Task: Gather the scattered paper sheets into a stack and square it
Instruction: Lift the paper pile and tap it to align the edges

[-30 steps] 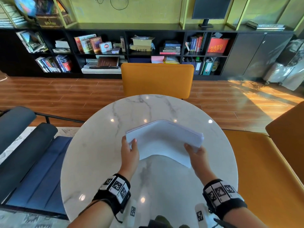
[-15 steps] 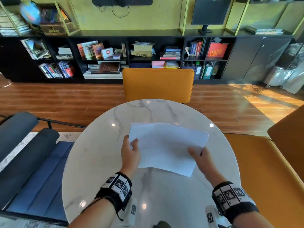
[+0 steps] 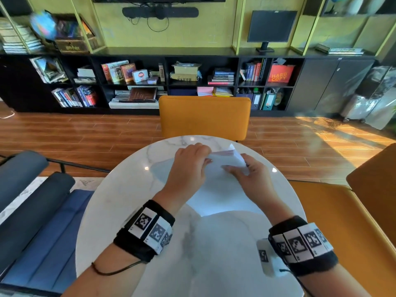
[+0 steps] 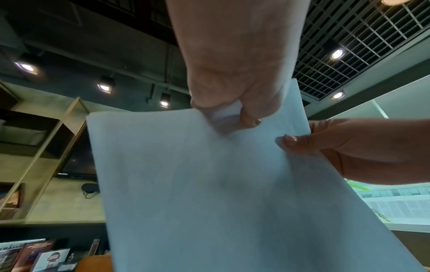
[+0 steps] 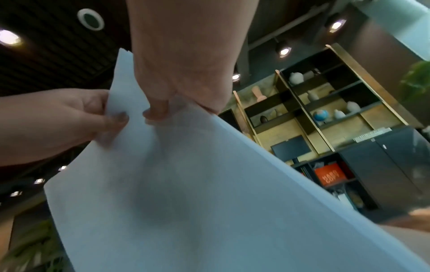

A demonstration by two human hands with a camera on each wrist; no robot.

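Nearby, marble table [image 3: 120, 211], wooden floor [image 3: 85, 133]

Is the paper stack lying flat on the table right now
No, both the left hand and the right hand grip the paper stack at its upper edge, so it stands tilted above the marble table.

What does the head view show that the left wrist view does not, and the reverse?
Only the head view shows the round white marble table, the mustard-yellow upholstered chair behind it and both black wristbands with printed markers.

Only the left wrist view shows the dark ceiling with recessed lights and the left thumb's grip from below.

Both show the stack of white paper sheets held upright, with the left hand and right hand gripping near its top edge.
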